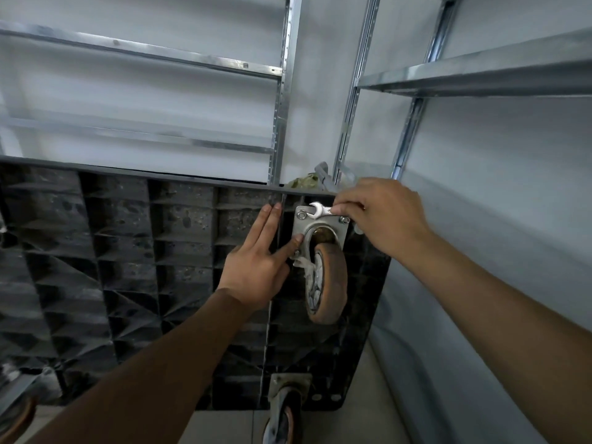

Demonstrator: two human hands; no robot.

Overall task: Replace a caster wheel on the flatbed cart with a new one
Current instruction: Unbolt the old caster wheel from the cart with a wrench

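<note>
Wrench: small silver open-ended spanner [320, 210] is pinched by right hand [381, 216], seated at plate's 11 o'clock bolt [301, 215].
Brace: left hand [256, 270], fingers [270, 219] straight, presses steel caster plate [320, 227]; jaw should be kept square.

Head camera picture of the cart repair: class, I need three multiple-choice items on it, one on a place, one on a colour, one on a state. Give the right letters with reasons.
1. Where is the spanner?
A. on the shelf
B. at the top of the wheel's mounting plate
C. on the floor

2. What colour is the tyre of the wheel below that plate?
A. orange-brown
B. blue
C. white

3. How does the left hand lie?
A. curled round the spanner
B. in a fist, off the cart
C. fingers straight, resting on the cart underside

Answers: 1 B, the right hand holds the spanner at the plate's upper bolts. 2 A, the worn tread is orange-brown. 3 C, its fingers lie straight on the ribs beside the plate.
</note>
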